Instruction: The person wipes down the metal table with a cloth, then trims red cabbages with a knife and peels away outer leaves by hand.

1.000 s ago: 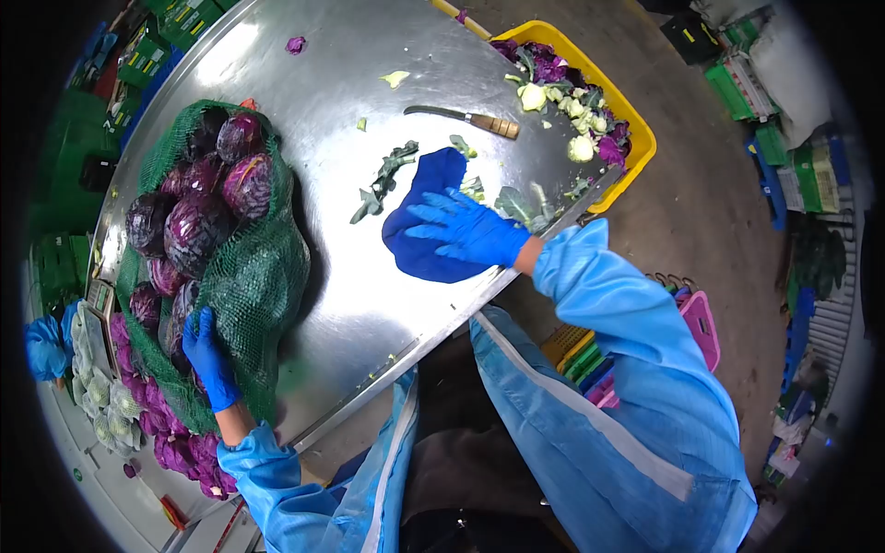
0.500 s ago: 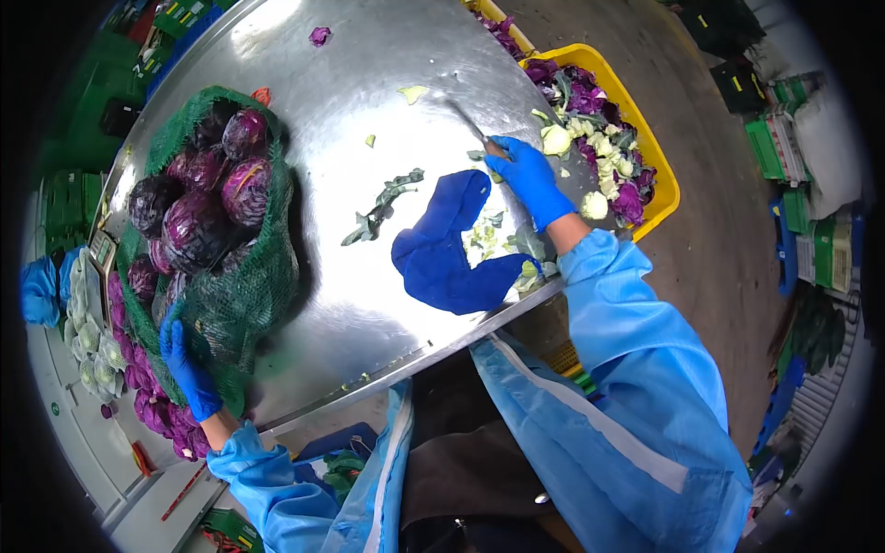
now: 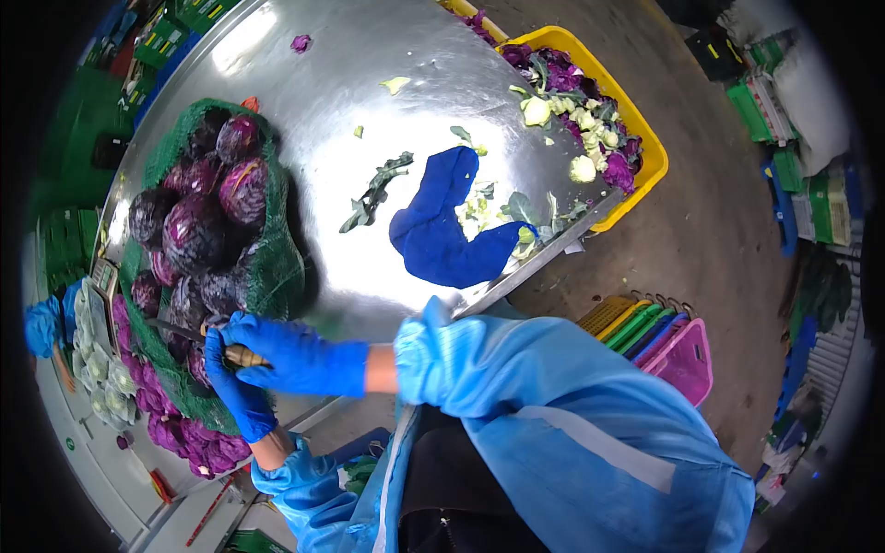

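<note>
My right hand (image 3: 300, 356), in a blue glove, has its fingers wrapped round the wooden handle of a knife (image 3: 245, 356). The dark blade points left over the front of a green net bag (image 3: 281, 276). Close beside the knife, my left hand (image 3: 238, 392), also gloved in blue, is closed at the edge of the net; its fingertips are partly hidden. Several red cabbages (image 3: 195, 230) show through the bag's wide opening. To the right, a dark blue cloth (image 3: 438, 240) lies crumpled on the metal table (image 3: 341, 74).
A yellow crate (image 3: 650, 152) at the table's right edge holds purple and white trimmings. Leaf scraps (image 3: 376, 194) lie on the metal. Purple cabbages (image 3: 198, 442) are heaped left of the table, and another person's arm (image 3: 63, 369) shows farther left. Coloured baskets (image 3: 678, 359) stand lower right.
My right hand has carried the knife from beside the blue cloth across to the net bag. My left hand has shifted slightly right and down, and now meets the right hand.
</note>
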Available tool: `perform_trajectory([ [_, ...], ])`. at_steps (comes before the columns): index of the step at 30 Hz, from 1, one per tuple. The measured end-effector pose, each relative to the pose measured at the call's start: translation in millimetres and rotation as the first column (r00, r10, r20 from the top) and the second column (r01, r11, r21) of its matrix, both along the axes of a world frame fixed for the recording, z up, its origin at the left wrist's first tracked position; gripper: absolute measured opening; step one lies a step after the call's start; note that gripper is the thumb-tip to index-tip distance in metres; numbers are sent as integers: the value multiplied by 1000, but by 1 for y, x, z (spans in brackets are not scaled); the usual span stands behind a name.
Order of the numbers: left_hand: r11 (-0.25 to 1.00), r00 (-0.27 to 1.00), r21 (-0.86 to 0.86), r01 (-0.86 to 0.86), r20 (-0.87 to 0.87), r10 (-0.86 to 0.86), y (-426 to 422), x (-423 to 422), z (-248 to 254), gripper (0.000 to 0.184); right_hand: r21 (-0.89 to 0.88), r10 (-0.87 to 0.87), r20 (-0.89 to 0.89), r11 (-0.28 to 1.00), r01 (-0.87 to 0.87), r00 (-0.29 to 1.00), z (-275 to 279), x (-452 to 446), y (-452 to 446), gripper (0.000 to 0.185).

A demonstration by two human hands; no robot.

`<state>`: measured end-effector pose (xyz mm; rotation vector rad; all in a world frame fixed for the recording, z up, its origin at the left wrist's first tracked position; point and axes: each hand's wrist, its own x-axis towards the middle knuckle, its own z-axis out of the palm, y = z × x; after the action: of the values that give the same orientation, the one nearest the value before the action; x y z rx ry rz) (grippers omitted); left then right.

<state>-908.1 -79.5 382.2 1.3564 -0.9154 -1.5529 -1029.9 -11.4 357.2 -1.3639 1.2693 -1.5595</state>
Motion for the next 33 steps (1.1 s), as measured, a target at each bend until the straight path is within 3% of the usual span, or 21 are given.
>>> perform_trajectory([
  [1, 999, 999, 23, -28, 31, 28, 4, 0, 8, 27, -143, 24, -152, 989, -47, 988, -9, -10, 9, 48],
  [3, 966, 854, 45, 256, -478, -204, -13, 40, -5, 28, -226, -170, -517, 972, 58, 839, -60, -50, 26, 64],
  [4, 997, 950, 82, 5, -310, 21, -16, 35, -5, 30, -54, -133, -777, 988, 145, 616, -70, -82, 40, 70],
  [5, 967, 961, 82, -239, -119, 248, -20, 29, -5, 33, 52, -92, -810, 972, 227, 579, -98, -112, 52, 72],
  [6, 985, 981, 92, -144, -119, 154, -14, 17, 6, 34, 240, 91, -900, 919, 313, 426, -118, -139, 65, 74],
  [7, 985, 939, 125, 117, -338, -69, -23, 39, -3, 34, 212, 65, -917, 915, 344, 394, -144, -166, 82, 76],
  [8, 986, 927, 132, 98, -371, -42, -27, 42, -5, 33, 57, -33, -941, 965, 255, 337, -164, -187, 91, 77],
  [9, 987, 917, 140, 77, -399, -14, -28, 42, -4, 33, 102, 18, -946, 965, 243, 323, -161, -202, 97, 62],
  [11, 990, 934, 140, 23, -357, 28, -22, 29, 5, 32, 150, 68, -960, 945, 290, 273, -148, -250, 101, 53],
  [14, 973, 973, 54, -225, -36, 227, -18, 12, 12, 38, 96, -17, -953, 930, 355, 302, -136, -338, 125, 48],
  [15, 968, 968, 54, -244, -42, 247, -25, 22, 4, 38, 64, -51, -950, 933, 353, 307, -130, -369, 132, 47],
  [17, 963, 848, 117, 244, -508, -153, -45, 65, -17, 49, 77, -149, -865, 904, 420, 478, -132, -430, 142, 36],
  [18, 965, 858, 88, 246, -484, -174, -48, 68, -18, 55, 102, -269, -806, 814, 572, 526, -121, -442, 140, 31],
  [19, 980, 940, 147, -134, -293, 173, -32, 30, 6, 50, 186, -295, -779, 734, 654, 553, -133, -475, 155, 31],
  [20, 974, 963, 109, -200, -160, 216, -25, 16, 13, 51, 270, -327, -752, 640, 720, 572, -146, -507, 169, 35],
  [22, 959, 961, 56, -277, -9, 277, -24, 1, 21, 51, 171, -544, -709, 486, 857, 450, -125, -529, 173, 35],
  [23, 955, 957, 52, -291, 10, 291, -24, -1, 24, 51, -41, -624, -709, 502, 864, 329, -119, -532, 175, 34],
  [25, 965, 965, -26, -261, 5, 261, -23, -1, 23, 41, -107, -699, -633, 504, 857, 333, -48, -465, 148, 26],
  [27, 982, 984, -75, -176, -12, 175, -29, 19, 17, 23, -149, -670, -447, 709, 690, 592, -15, -414, 123, 23],
  [30, 982, 983, -57, -179, -42, 177, -35, 21, 15, 23, 181, -255, -302, 931, 318, 919, 38, -288, 96, 25],
  [33, 968, 981, -161, -192, 1, 194, -32, 13, 18, 22, 201, 231, -289, 963, -177, 929, 23, -173, 70, 28],
])
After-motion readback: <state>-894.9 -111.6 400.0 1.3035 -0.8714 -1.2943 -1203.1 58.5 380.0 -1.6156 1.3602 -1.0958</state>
